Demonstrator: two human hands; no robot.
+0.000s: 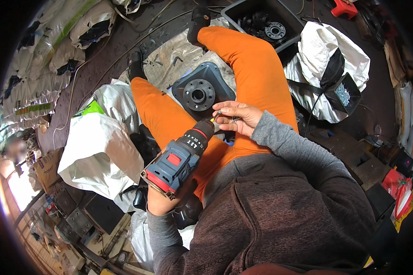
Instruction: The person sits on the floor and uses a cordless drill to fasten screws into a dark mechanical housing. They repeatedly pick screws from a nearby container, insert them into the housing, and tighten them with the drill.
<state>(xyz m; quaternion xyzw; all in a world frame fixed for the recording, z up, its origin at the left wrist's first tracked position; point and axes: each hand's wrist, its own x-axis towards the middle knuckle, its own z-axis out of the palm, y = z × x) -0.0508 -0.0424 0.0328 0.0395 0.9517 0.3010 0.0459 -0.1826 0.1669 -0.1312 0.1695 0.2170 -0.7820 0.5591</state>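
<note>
My left hand [162, 201] is wrapped round the handle of a grey, blue and red cordless drill [178, 158]; most of its fingers are hidden beneath the tool. The drill points up and to the right, with a bit in its chuck. At the bit's tip, my right hand [239, 118] pinches a small screw [218, 112] between thumb and fingertips. Just beyond both hands, between my orange-clad legs, rests a black square-based part with a dark round flange [199, 95], several holes circling its open centre. It stands on a pale sack [172, 50].
A dark crate [229, 17] with black flanged parts stands at the far right. Near it, a small black box [348, 94] of screws rests against a white sack [316, 41]. Another white sack [103, 151] slumps at left. Cables [73, 87] trail over the floor.
</note>
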